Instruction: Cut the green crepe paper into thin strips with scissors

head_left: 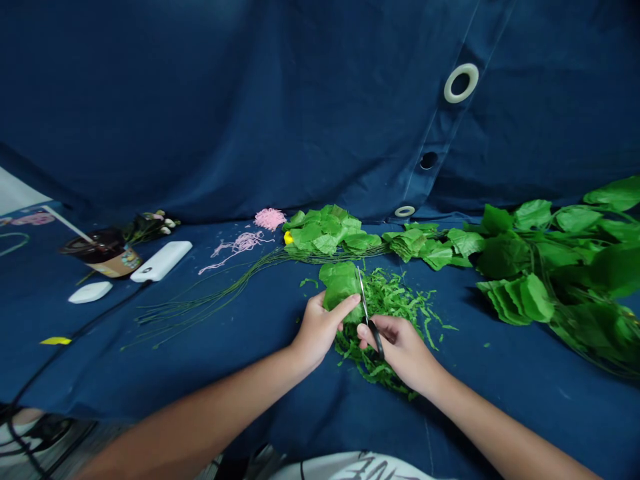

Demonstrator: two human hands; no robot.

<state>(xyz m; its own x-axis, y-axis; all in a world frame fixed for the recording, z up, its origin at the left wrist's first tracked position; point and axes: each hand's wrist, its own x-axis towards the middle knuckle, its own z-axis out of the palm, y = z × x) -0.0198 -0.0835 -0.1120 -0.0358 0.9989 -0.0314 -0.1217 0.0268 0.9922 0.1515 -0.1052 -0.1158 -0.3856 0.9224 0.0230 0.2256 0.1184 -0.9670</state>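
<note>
My left hand [323, 327] is closed on a green artificial leaf [341, 281], thumb on top, the leaf's broad face turned up. In my right hand [400, 347] is a pair of scissors [376, 339] with black handles, fingers in the loops. Its narrow metal blades lie along the leaf's right edge, close to my left thumb. Beneath and beside both hands spreads a heap of thin green trimmings [400, 300]. Whether the held piece is one leaf or several stacked ones, I cannot tell.
Behind the hands lie a pile of green leaves [325, 230] and long green stems [235, 287]. More leafy stems [530, 247] fill the right side. Pink shreds [270, 219], a cup with a straw [100, 253], a white power bank [163, 261] and a black cable [85, 327] are on the left.
</note>
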